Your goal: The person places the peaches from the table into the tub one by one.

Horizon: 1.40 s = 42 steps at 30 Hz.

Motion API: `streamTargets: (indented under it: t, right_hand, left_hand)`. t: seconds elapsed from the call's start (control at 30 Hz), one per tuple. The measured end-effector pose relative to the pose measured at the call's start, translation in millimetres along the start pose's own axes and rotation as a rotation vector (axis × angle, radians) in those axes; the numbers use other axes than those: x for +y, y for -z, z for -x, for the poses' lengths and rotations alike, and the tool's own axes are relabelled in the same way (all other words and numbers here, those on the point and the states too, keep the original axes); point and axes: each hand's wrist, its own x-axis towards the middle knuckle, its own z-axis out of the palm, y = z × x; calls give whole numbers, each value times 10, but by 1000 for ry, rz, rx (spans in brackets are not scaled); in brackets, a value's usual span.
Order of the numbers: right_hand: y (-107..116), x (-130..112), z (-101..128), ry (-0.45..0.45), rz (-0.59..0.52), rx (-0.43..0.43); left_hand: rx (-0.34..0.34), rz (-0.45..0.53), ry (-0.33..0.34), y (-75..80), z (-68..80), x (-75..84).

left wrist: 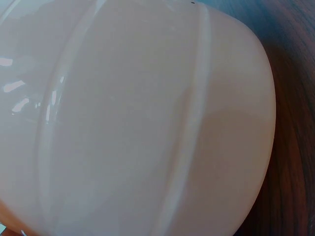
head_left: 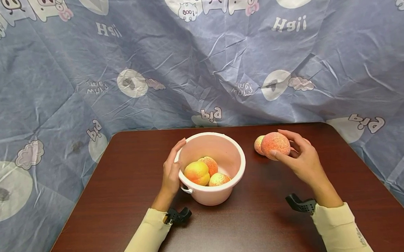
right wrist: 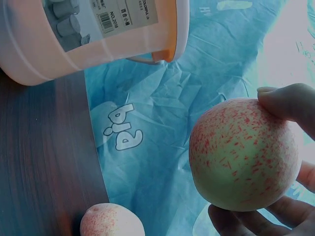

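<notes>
A pale pink bucket stands upright on the table with three yellow-red peaches inside, one of them a yellow peach. My left hand rests against the bucket's left side, its fairly straight fingers and thumb at the rim. In the left wrist view the bucket wall fills most of the picture. To the bucket's right, my right hand holds a red-speckled peach between thumb and fingers, raised over the table. Behind it, another peach lies on the table, partly covered.
The dark brown wooden table has a blue printed cloth hanging behind it and at its sides. A small reddish patch shows behind the right hand. The bucket carries a printed label on its side and a handle.
</notes>
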Motion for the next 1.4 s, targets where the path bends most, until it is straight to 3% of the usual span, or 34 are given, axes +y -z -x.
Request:
streamTargets:
  t: [0.33,0.5,0.7,0.8,0.93,1.07,1.4]
  right_hand:
    - [-39,-71,-74,88,-50,-34]
    - [-72,-128,-98,74,-37,-43]
    - [-124,-199,-125,42,-89,-90]
    - [-163,-134,-157,58,-126,-101]
    - [-216,3,-219,82,-142,-111]
    - [-250,-31,-242,95,-133,-126]
    - [-311,-401,-218,99,-85,-132]
  left_hand:
    - [3,2,-6,-8,-3,10]
    - [6,9,-15,-6,-4,-16]
    - [13,16,-29,6,21,-308]
    - [14,15,-28,0,24,-230]
    - [11,22,-19,-7,0,2]
    - [11,21,-13,-1,-3,-9]
    - [7,14,-16,-4,12,-17]
